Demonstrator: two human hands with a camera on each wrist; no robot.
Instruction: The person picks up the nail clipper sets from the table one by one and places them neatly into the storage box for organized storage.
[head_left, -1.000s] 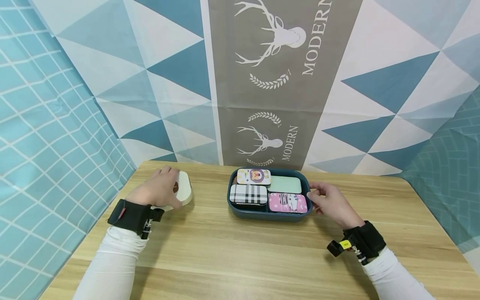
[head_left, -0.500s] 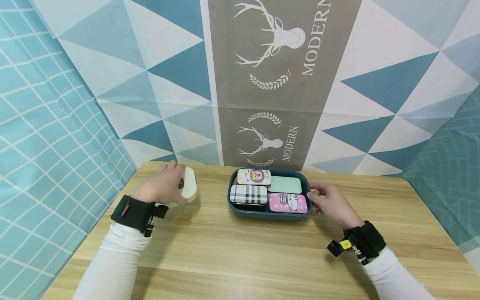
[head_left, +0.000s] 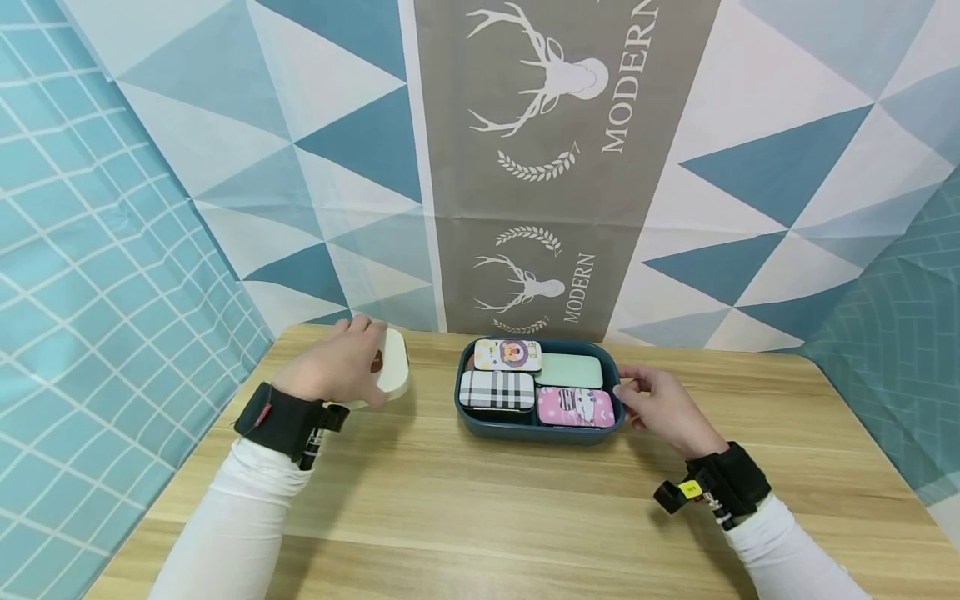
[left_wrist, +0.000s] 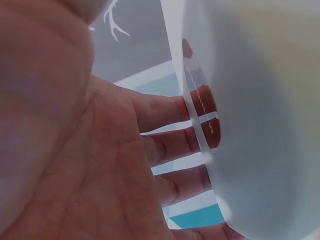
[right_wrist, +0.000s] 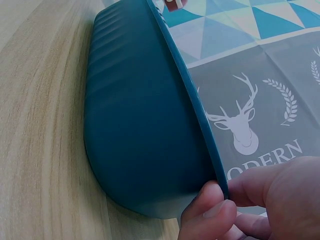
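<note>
My left hand (head_left: pixel 337 362) grips a cream, rounded box-like thing (head_left: pixel 396 362) at the left, with the thumb at its near edge and the fingers at its far edge. In the left wrist view, a glossy brown oval (left_wrist: pixel 204 107) with small lettering marks its face. My right hand (head_left: pixel 663 404) pinches the right end of a dark blue plastic basket (head_left: pixel 525 432); the right wrist view has the fingertips on its rim. Inside the basket are a lion-printed tin (head_left: pixel 517 354), a plaid tin (head_left: pixel 497 389), a pale green tin (head_left: pixel 572 369) and a pink cat tin (head_left: pixel 576 406).
The wooden table (head_left: pixel 480 517) extends in front of the basket and to both sides. A patterned cloth backdrop (head_left: pixel 517 192) rises close behind it, and blue tile-print cloth (head_left: pixel 112 275) hangs at the left side.
My left hand has moved right and slightly away from me, carrying the cream box-like thing toward the basket. The right hand and the basket stay where they were.
</note>
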